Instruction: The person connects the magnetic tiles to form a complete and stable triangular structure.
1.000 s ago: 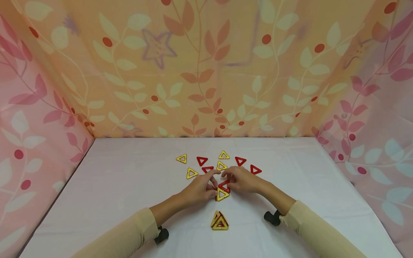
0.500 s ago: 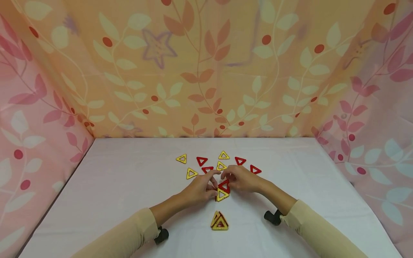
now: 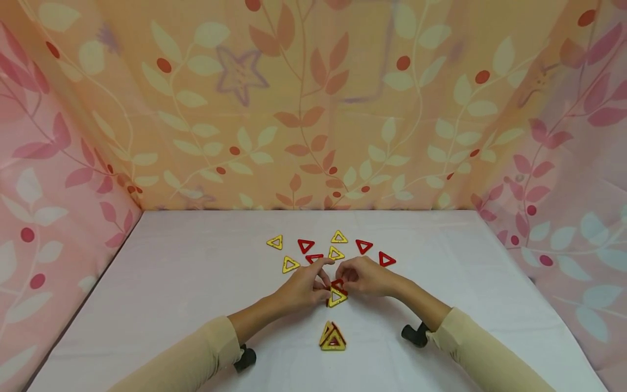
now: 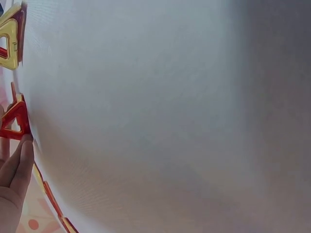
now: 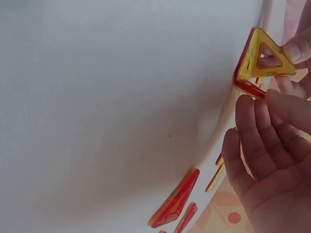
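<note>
- Left hand (image 3: 302,286) pinching yellow triangle (image 5: 270,72); right hand (image 3: 369,276) pinching red triangle (image 5: 249,89).
- Done: one pyramid (image 3: 333,340).
- Under way: held shape (image 5: 246,63), seemingly unclosed.
- Remaining: loose triangles (image 3: 381,259) beyond.

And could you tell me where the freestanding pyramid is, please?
In the head view, the pyramid sits on the table, slightly right of lower centre, nearer the camera than the held yellow triangle.

Long beige cloth sleeves (image 3: 183,356) are worn, and a small black rounded camera (image 3: 246,357) is attached at each wrist.
</note>
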`<state>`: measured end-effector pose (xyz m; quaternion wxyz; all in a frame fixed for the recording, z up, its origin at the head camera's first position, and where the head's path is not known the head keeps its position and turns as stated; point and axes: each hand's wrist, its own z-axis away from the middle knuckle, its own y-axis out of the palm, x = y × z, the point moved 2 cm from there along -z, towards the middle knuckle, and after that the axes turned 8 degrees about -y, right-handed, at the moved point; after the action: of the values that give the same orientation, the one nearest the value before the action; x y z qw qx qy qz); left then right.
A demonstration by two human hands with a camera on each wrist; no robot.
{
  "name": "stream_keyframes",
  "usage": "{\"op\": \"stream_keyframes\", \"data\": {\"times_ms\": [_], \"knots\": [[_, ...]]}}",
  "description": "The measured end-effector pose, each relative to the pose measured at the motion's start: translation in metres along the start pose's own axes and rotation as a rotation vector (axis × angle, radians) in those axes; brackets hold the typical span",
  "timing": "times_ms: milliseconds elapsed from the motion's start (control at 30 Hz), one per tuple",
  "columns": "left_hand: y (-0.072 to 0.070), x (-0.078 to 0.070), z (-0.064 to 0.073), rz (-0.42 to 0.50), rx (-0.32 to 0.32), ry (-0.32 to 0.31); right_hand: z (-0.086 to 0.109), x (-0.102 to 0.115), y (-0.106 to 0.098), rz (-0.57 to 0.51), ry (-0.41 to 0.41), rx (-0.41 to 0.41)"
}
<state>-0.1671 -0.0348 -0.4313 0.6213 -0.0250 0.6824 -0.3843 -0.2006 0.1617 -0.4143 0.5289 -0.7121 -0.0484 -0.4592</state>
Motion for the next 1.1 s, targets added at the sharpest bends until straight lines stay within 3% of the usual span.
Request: {"op": "stream_keyframes", "data": {"times_ms": [1100], "knots": [[0.0007,-0.0027,-0.0017,-0.024,-0.009,-0.006,0.0009,-0.0027,0.0079,-0.058,0.018,0.057]]}}
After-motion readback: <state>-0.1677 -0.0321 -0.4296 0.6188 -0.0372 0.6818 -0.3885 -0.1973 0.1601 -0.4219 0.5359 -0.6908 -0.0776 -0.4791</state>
